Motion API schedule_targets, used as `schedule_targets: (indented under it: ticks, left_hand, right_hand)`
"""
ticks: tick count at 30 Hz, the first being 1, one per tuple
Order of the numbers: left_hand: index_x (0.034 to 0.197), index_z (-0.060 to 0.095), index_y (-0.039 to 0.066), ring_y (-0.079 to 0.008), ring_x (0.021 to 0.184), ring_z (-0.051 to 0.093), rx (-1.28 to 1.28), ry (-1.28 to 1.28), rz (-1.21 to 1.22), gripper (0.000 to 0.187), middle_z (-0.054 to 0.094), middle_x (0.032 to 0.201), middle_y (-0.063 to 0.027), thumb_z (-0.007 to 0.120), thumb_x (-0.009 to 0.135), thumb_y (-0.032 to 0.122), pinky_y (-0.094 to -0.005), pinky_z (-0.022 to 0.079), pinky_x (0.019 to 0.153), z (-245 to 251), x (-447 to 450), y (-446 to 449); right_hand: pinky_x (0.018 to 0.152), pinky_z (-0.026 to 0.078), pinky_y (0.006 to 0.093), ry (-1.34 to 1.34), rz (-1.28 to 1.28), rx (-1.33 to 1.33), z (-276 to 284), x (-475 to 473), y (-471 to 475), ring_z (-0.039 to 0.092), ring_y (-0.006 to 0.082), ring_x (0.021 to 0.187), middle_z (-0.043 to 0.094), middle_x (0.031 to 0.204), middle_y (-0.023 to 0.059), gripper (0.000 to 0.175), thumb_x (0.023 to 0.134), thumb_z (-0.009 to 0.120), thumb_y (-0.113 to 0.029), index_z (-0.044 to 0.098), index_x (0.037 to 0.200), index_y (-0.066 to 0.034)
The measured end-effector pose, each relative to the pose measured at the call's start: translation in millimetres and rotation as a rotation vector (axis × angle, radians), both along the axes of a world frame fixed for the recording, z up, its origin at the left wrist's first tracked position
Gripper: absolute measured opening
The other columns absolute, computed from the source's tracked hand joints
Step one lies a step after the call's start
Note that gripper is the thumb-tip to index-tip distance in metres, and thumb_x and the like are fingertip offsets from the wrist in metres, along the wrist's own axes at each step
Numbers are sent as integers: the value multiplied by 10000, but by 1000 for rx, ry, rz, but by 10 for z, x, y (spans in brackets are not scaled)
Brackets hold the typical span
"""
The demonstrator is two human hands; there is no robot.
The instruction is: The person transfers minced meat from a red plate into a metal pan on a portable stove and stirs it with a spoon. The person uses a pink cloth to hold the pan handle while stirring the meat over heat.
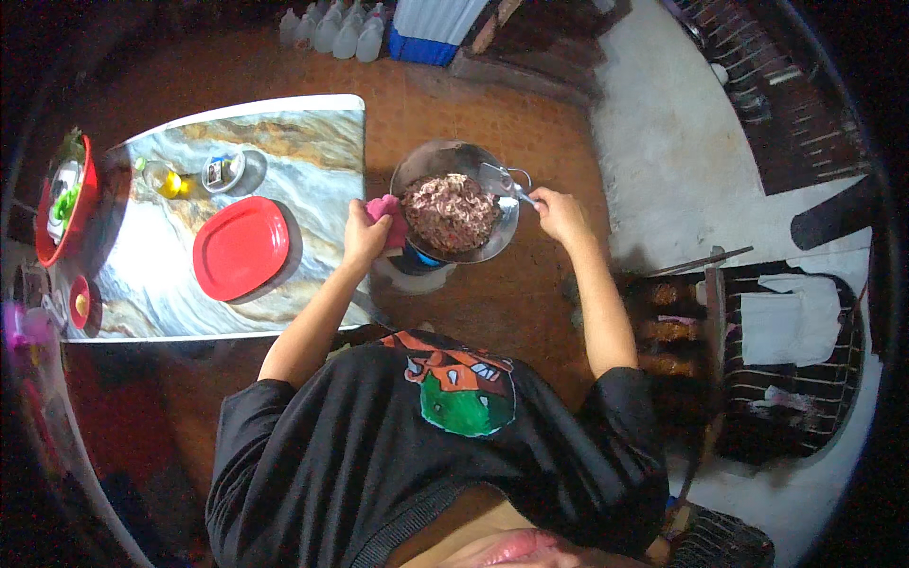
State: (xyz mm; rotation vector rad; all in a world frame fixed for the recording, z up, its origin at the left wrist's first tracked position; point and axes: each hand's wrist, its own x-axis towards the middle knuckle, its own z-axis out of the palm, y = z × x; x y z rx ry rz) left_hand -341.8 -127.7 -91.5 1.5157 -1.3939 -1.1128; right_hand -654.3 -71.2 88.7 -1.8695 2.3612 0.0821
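A round metal pan (505, 234) holds a heap of brownish chopped food (451, 213) with paler shreds on top. At its left rim my left hand (366, 231) grips a folded pink cloth (389, 220). My right hand (561, 213) is closed on the handle of a metal turner (499, 179), whose blade lies at the pan's right inner side. Under the pan a blue part shows, mostly hidden. To the left, on the marble-patterned table (327, 206), lies a red oval plate (241, 248).
A bottle of yellow oil (165, 179) and a small lidded tub (223, 172) stand behind the plate. Further left are a red basin (86, 206) and a small red dish (79, 302). Several plastic jugs (346, 39) stand on the floor beyond; a wooden rack (714, 312) is at right.
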Motion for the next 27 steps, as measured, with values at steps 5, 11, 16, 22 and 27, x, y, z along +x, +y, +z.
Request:
schedule_targets:
  ticks: [5,11,16,22,27]
  left_hand:
    - [1093,470,-16,-402,960,612,48,-2,-44,490,623,988,-254,704,734,222,-444,478,825,144,0,26]
    - [1085,481,-21,-402,955,613,48,100,-54,478,623,988,-253,702,728,209,-438,480,825,88,9,-14]
    - [1080,490,-24,-401,954,615,29,52,-71,481,626,988,-255,707,717,205,-434,482,827,90,58,-85]
    - [1062,490,-21,-396,951,617,21,134,-65,461,629,972,-250,702,721,204,-433,482,823,-260,43,-160]
    - [1049,493,-15,-382,943,622,79,107,-82,448,631,968,-240,704,721,208,-428,480,822,32,13,-71]
  right_hand:
    - [721,515,436,-152,154,4,-447,-412,-23,670,323,794,691,902,140,180,894,571,-178,651,1049,-133]
    - [368,298,184,-852,-212,582,-736,-343,-85,402,24,434,518,604,-23,175,962,529,-190,618,1101,-129]
    - [369,319,190,-992,-290,558,-818,-295,-73,402,29,428,534,623,-15,205,969,531,-220,610,1144,-148]
    - [366,308,179,-1036,-247,478,-582,-466,32,404,21,433,535,629,-16,222,971,519,-198,613,1168,-158]
    - [445,414,269,-633,-107,371,-118,-201,8,500,75,500,608,672,16,216,939,554,-182,636,1134,-139]
